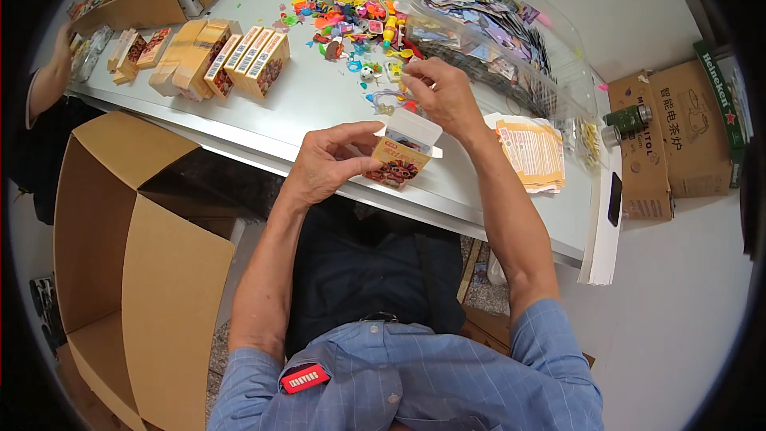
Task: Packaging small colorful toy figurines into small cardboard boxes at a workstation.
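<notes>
My left hand (331, 160) grips a small yellow printed box (392, 172) by its side, near the table's front edge. The box's top flap stands up, and something dark and colourful shows inside. Above and right of the box is my right hand (444, 96), its thumb and fingertips pinched together at the near edge of a pile of small plastic toys (351, 20). What lies in that pinch, if anything, is too small to make out. A black-and-white ball toy (367, 73) lies just left of those fingertips.
A clear plastic bin (495, 40) of printed cards stands at the back right, with a stack of flat orange-and-white cartons (531, 156) before it. Filled boxes (259, 62) and folded cartons (191, 56) line the left. A large open cardboard box (152, 271) sits below; another person's arm (52, 72) reaches in.
</notes>
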`<state>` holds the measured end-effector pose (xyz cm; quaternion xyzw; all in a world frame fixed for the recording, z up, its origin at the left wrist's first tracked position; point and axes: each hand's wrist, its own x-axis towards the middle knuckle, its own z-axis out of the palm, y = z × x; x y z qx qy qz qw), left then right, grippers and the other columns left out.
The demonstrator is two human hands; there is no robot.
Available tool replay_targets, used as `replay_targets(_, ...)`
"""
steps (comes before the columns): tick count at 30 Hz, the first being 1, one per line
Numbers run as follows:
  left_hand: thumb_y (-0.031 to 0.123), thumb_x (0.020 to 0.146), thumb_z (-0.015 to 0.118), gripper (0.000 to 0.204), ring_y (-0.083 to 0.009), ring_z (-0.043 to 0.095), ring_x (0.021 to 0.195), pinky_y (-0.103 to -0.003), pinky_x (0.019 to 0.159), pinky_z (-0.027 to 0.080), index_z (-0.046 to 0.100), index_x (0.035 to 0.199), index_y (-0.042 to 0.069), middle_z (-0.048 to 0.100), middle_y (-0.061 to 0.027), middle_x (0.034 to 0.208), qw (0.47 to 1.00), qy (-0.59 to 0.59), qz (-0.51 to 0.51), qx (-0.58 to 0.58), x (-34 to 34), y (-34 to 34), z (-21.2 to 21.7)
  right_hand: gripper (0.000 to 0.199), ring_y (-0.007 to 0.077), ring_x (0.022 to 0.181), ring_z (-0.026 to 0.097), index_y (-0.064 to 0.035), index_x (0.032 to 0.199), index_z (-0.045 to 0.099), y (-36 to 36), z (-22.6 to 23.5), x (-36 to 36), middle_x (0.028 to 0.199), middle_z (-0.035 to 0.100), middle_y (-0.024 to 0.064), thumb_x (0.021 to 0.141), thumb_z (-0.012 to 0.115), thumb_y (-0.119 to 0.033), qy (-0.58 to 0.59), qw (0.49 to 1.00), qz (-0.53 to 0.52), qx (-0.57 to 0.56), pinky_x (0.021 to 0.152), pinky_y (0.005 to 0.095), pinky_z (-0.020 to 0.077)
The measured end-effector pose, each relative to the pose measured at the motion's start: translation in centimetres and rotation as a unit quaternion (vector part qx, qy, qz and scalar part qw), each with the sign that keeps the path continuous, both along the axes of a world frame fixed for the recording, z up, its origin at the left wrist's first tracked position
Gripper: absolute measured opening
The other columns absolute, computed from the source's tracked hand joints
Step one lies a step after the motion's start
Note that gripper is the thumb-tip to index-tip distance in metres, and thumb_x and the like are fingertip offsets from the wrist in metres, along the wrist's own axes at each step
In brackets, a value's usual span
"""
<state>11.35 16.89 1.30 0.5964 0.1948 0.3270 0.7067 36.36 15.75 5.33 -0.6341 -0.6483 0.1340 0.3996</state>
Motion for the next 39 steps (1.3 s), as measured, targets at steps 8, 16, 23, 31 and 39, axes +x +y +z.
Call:
replay_targets(8, -0.001, 0.077, 0.081, 0.045, -0.0072, 0.065, 0.075, -0.023, 0.071, 0.053, 0.073, 0.122, 0.005, 0.075, -0.0052, 0.092, 0.998, 0.053, -0.020, 0.019, -0.3, 0.1, -0.2, 0.023, 0.0311, 0.085, 0.066, -0.0015, 0.105, 0.072, 0.1, -1.3, -1.5, 0.092, 0.066, 0.0152, 0.087, 0.072, -0.017, -0.129, 0.989, 0.072, -0.021, 0.076, 0.0405, 0.0524)
replay_targets(16, -0.001, 0.079, 0.081, 0.046, -0.0084, 0.066, 0.079, -0.024, 0.073, 0.055, 0.071, 0.124, 0.001, 0.075, -0.0062, 0.099, 0.998, 0.053, -0.004, 0.018, -0.2, 0.2, -0.1, 0.019, 0.0315, 0.088, 0.066, -0.0026, 0.103, 0.070, 0.8, -2.3, -1.3, 0.095, 0.067, 0.0148, 0.089, 0.070, -0.016, -0.158, 0.983, 0.049, -0.074, 0.079, 0.0415, 0.0523)
replay_targets(23, -0.003, 0.083, 0.078, 0.050, -0.0058, 0.064, 0.076, -0.020, 0.068, 0.053, 0.066, 0.131, 0.002, 0.075, -0.0076, 0.104, 0.997, -0.016, 0.081, -0.009, 0.7, -0.3, -1.2, 0.014, 0.0138, 0.077, 0.065, -0.0007, 0.103, 0.068, 0.3, -0.5, -0.2, 0.087, 0.068, 0.0048, 0.099, 0.063, -0.013, 0.125, 0.992, -0.014, -0.029, 0.067, 0.0292, 0.0519)
replay_targets(31, -0.002, 0.084, 0.078, 0.052, -0.0045, 0.061, 0.076, -0.020, 0.068, 0.054, 0.064, 0.134, 0.003, 0.074, -0.0083, 0.106, 0.991, 0.005, 0.132, 0.014, 1.1, -0.7, -0.9, 0.013, 0.0077, 0.073, 0.061, 0.0003, 0.104, 0.067, -1.5, 4.9, 0.2, 0.087, 0.068, 0.0023, 0.099, 0.066, -0.012, 0.279, 0.958, -0.006, 0.062, 0.063, 0.0226, 0.0488)
replay_targets(39, -0.001, 0.084, 0.078, 0.052, -0.0049, 0.059, 0.077, -0.021, 0.068, 0.054, 0.063, 0.134, 0.001, 0.074, -0.0087, 0.107, 0.990, 0.006, 0.137, 0.021, 1.1, -0.6, -0.9, 0.012, 0.0072, 0.073, 0.059, 0.0007, 0.105, 0.069, -5.0, 7.9, -1.7, 0.087, 0.067, 0.0018, 0.099, 0.065, -0.010, 0.209, 0.974, 0.088, 0.027, 0.064, 0.0221, 0.0472)
